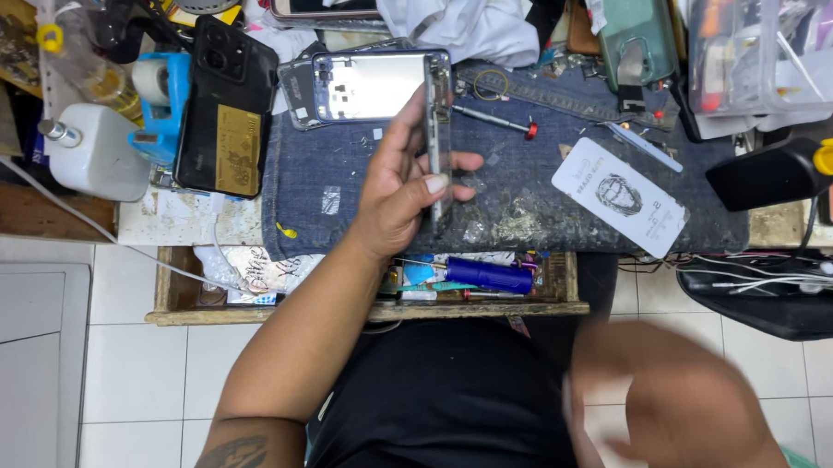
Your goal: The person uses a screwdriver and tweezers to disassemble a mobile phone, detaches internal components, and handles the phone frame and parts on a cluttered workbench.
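Head view: a thin metal-edged phone frame [439, 136] is gripped on edge by the left hand [401, 188] above the mat's [526, 189] near edge; the blurred right hand's [681, 409] fingers cannot be told.

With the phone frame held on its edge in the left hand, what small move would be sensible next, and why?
Probably bring the right hand up to the phone frame. The left hand holds the frame alone, on its thin edge, above the denim mat, while the right hand is low, blurred and away from it. A second grip would likely steady it. A small red-tipped screwdriver lies on the mat nearby.
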